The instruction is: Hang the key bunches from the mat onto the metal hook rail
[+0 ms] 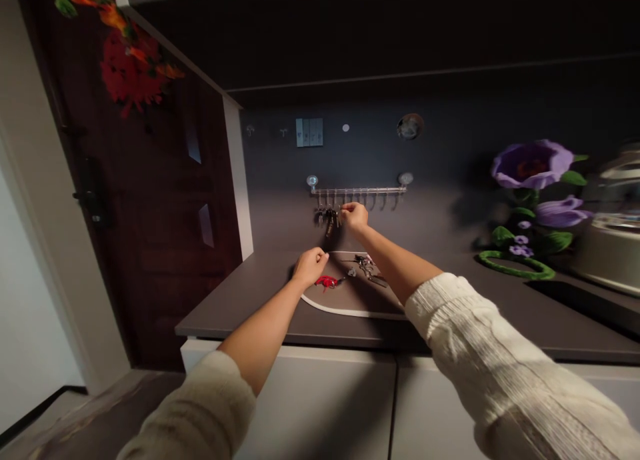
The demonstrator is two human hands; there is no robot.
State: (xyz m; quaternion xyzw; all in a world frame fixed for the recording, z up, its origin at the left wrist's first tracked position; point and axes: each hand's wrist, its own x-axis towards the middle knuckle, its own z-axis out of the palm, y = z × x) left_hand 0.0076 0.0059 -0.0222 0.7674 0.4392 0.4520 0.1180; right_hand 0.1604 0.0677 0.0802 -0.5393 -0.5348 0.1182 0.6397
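Observation:
My right hand (355, 217) is raised to a clear hook rail (359, 191) on the wall, fingers pinched on a small key (339, 215) beside the hanging bunches. Several dark keys (329, 221) hang from the rail's left hooks. My left hand (311, 265) is curled closed over the left side of a white-rimmed tray (345, 311); whatever its fingers hold, if anything, is hidden. In the tray lie a red keyring strap (327, 283) and a bunch of metal keys (367, 267).
The tray stands on a dark counter (240, 300) under an overhanging cabinet (380, 33). To the right are purple artificial flowers (533, 163) and a pale rounded appliance (613, 240). A wall switch panel (309, 133) is above the rail. At left is a dark red door (165, 260).

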